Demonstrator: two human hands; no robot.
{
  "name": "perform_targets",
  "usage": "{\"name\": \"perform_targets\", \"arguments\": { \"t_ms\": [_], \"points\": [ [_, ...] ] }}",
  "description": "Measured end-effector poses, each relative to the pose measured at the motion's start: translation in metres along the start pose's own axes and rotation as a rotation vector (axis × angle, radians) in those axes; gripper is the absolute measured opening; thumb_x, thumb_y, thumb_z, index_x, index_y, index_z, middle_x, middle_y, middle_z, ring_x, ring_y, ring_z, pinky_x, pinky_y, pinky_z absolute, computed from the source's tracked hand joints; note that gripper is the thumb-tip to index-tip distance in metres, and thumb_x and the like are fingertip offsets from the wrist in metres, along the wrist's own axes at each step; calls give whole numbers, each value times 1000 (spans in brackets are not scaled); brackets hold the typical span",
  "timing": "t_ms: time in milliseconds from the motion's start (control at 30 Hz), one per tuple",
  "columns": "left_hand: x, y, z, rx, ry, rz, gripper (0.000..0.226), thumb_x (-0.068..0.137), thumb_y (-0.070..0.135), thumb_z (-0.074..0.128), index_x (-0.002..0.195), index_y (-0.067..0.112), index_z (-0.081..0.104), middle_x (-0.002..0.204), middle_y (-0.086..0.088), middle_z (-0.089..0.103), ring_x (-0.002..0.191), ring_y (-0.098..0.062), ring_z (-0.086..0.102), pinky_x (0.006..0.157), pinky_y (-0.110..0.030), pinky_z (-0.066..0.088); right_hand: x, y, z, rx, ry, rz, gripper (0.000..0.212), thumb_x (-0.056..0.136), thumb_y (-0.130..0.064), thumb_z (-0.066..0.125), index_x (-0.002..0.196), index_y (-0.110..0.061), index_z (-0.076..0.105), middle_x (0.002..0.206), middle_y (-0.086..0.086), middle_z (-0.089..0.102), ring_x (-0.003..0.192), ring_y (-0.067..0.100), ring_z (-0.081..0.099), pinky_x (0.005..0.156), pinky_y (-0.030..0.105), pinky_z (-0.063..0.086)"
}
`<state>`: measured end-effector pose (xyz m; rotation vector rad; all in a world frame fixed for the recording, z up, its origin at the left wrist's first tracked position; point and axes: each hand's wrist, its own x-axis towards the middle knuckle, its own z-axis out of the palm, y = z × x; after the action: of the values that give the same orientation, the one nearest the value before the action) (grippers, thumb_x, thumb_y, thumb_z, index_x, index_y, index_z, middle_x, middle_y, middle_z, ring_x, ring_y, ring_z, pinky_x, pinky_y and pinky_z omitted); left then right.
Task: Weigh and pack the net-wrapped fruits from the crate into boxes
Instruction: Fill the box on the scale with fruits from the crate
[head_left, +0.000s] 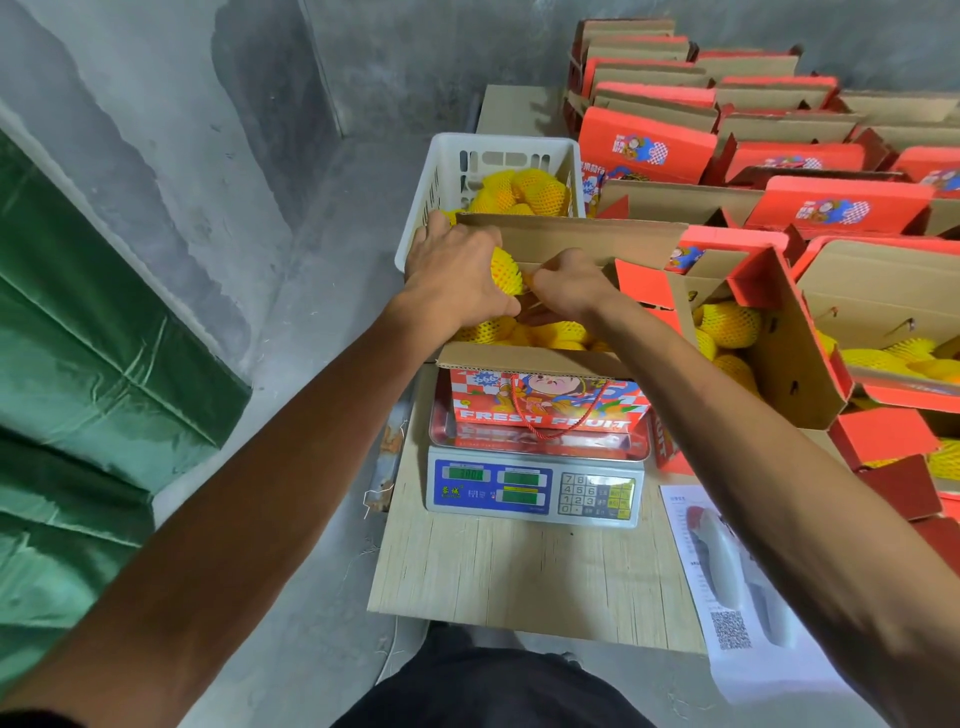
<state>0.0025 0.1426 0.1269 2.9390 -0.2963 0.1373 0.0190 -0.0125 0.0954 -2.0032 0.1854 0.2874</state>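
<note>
An open red "FRESH FRUIT" box (545, 400) stands on the pan of a white electronic scale (535, 488), with several yellow net-wrapped fruits (550, 332) inside it. My left hand (452, 275) grips one net-wrapped fruit (506, 270) above the box's far side. My right hand (569, 286) has curled fingers that pinch the same fruit's net from the right. Behind the box stands a white plastic crate (441, 176) with more wrapped fruits (519, 195).
The scale sits on a pale wooden board (519, 571). To the right stand open boxes with fruit (737, 332) and stacks of red cartons (779, 135). A printed sheet with a tape dispenser (722, 566) lies at right. A green tarp (78, 364) hangs at left.
</note>
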Motion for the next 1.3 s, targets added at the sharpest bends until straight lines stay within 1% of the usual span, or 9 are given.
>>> {"name": "perform_targets", "arguments": {
  "t_ms": [233, 500, 600, 700, 767, 900, 1033, 1200, 1300],
  "points": [
    [-4, 2, 0, -4, 10, 18, 80, 70, 63, 78, 138, 26, 55, 128, -9, 63, 127, -31, 39, 101, -42, 37, -1, -8, -2, 19, -5, -47, 32, 103, -15, 49, 76, -1, 60, 76, 20, 67, 88, 44, 74, 82, 53, 62],
    [0, 2, -3, -14, 49, 42, 82, 70, 64, 76, 139, 26, 53, 129, -8, 62, 127, -31, 39, 102, -42, 37, -1, -14, -1, 35, 9, -33, 33, 105, -18, 46, 78, -2, 56, 81, 26, 66, 87, 50, 72, 82, 60, 60],
    [2, 0, -4, -39, 73, 52, 81, 69, 64, 76, 138, 27, 54, 128, -7, 63, 124, -31, 40, 100, -41, 37, -2, -19, 0, 88, 25, -47, 32, 108, -22, 44, 86, -1, 55, 63, 16, 64, 80, 48, 73, 78, 61, 61],
    [5, 0, -8, -66, 105, 56, 82, 66, 64, 75, 136, 26, 55, 124, -7, 64, 120, -31, 42, 96, -41, 39, -1, -26, -1, 120, 66, -82, 37, 109, -29, 44, 97, 1, 62, 40, 1, 56, 56, 33, 71, 56, 43, 62],
    [8, -1, -11, -103, 122, 53, 82, 65, 63, 75, 135, 26, 54, 122, -7, 64, 118, -30, 42, 94, -40, 41, 1, -30, -2, 116, 119, -122, 44, 109, -31, 46, 75, -5, 57, 37, -2, 54, 44, 23, 68, 40, 28, 53],
    [20, -4, -21, -246, 174, 49, 78, 66, 58, 77, 134, 26, 57, 120, -4, 64, 108, -24, 41, 89, -33, 41, 9, -39, -4, 170, 145, -170, 58, 109, -43, 43, 71, -3, 60, 51, 13, 65, 49, 30, 67, 56, 43, 61],
    [35, -10, -33, -462, 224, 1, 71, 66, 63, 77, 127, 30, 62, 111, 6, 67, 101, -15, 42, 79, -30, 39, 16, -52, -11, 234, 141, -221, 76, 101, -67, 36, 71, -5, 69, 55, 16, 65, 49, 27, 66, 51, 34, 57],
    [62, -23, -45, -912, 233, -205, 73, 61, 81, 75, 112, 29, 69, 105, 11, 73, 96, -7, 70, 78, -29, 57, 34, -72, -23, 212, 110, -343, 75, 95, -77, 34, 52, -24, 65, 54, 1, 59, 52, 19, 61, 54, 31, 51],
    [85, -30, -47, -982, 247, -274, 69, 60, 81, 73, 104, 29, 69, 100, 11, 74, 93, -7, 71, 81, -32, 59, 53, -83, -28, 110, 117, -392, 70, 90, -82, 41, 63, -20, 61, 60, -2, 59, 57, 12, 59, 56, 30, 50]
  ]
}}
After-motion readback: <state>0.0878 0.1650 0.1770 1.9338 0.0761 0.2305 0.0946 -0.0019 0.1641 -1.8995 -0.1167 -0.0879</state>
